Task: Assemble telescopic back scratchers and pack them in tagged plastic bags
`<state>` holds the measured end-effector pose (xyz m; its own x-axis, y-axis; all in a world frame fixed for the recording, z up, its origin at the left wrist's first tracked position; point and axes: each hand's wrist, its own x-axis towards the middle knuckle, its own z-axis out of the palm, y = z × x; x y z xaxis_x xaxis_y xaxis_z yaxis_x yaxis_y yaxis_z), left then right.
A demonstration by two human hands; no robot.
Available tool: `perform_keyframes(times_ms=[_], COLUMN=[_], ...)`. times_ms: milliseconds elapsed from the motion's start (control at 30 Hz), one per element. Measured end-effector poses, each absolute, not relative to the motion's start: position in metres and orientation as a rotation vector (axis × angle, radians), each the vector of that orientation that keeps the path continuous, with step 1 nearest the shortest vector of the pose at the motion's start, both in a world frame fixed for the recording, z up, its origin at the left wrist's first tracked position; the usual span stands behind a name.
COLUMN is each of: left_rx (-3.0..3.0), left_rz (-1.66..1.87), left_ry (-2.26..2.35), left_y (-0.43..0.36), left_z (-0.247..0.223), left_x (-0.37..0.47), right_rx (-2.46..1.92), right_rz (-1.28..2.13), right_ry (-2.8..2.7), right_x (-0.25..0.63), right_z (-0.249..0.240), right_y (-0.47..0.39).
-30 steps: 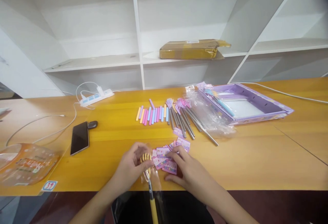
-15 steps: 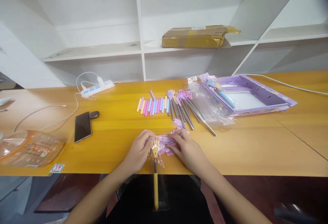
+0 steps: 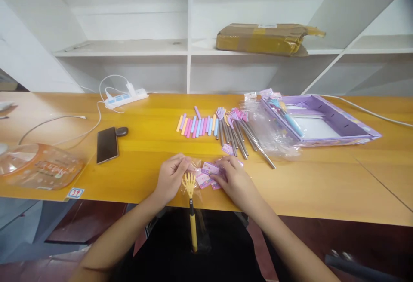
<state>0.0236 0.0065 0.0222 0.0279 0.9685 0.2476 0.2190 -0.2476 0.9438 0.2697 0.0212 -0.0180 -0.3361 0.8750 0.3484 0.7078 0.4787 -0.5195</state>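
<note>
A bagged yellow scratcher [image 3: 189, 183] sits between two hands at the bench [image 3: 151, 144] edge.
Beyond the hands lie short pastel tubes [image 3: 200, 127] and metal-shafted scratchers [image 3: 241, 144]; loose clear wrappers [image 3: 274, 133] overlap the purple tray's [image 3: 338, 139] near left side. A phone [image 3: 107, 145], power strip [image 3: 126, 99] and orange pouch [image 3: 58, 168] are off left, and a taped carton [image 3: 261, 39] rests on the shelf [image 3: 129, 49]. Compared with a moment ago, the yellow claw shows clear below the left fingers. The left hand's [image 3: 171, 176] grip is pinched on the clear bag [image 3: 194, 166]; the right hand [image 3: 237, 181] touches the cards [image 3: 204, 179], partly covering them, and I can't tell whether it grasps one.
</note>
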Motion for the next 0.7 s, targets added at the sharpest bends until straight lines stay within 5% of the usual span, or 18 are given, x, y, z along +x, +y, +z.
perform_keyframes(times_ms=[467,700], left_rx=[1.405,1.636], left_rz=[1.283,1.172], left_ry=[1.158,0.976], left_y=[0.005,0.002], left_z=[0.013,0.012], left_x=[0.025,0.029], right_rx=[-0.726,-0.892], right_rz=[0.086,0.509], right_ry=[-2.171,-1.9], right_x=[0.239,0.234], right_z=[0.045,0.043], right_y=[0.004,0.023])
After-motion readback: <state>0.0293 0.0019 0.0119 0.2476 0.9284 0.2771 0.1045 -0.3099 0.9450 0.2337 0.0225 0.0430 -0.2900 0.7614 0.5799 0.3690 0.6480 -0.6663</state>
